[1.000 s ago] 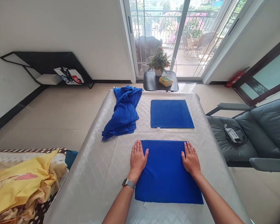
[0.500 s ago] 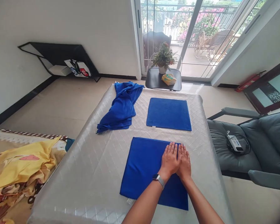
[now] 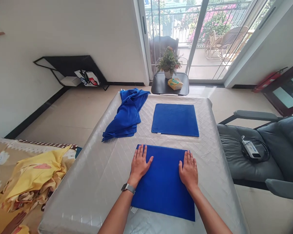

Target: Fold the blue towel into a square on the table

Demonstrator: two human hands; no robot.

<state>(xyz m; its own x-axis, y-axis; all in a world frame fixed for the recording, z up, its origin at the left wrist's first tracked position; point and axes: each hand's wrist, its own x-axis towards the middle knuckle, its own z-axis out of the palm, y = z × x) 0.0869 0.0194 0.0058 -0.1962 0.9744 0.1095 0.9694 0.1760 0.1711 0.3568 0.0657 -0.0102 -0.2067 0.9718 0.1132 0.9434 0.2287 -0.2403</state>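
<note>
A blue cloth [image 3: 164, 185] lies spread flat on the silvery covered table [image 3: 95, 191], its small white tag at the near left edge. My left hand [image 3: 140, 164] rests flat on its far left corner, fingers stretched out, a watch on the wrist. On the far right corner my right hand [image 3: 189, 170] lies flat with the thumb apart. Beyond them a second blue cloth [image 3: 175, 119] is laid out flat. To its left sits a crumpled heap of blue cloth [image 3: 127, 113] near the table's left edge.
A grey armchair [image 3: 234, 143] with a white device and cable [image 3: 251, 149] stands at the right. Behind the table is a black chair [image 3: 158, 86] holding a potted plant [image 3: 169, 61] and a tissue pack [image 3: 175, 84]. Yellow clothes [image 3: 39, 169] and another person's hand [image 3: 16, 221] are at lower left.
My left hand has moved left, from beside my right hand to the cloth's far left corner. The right hand stays near the right corner. The cloth's surface looks smoother.
</note>
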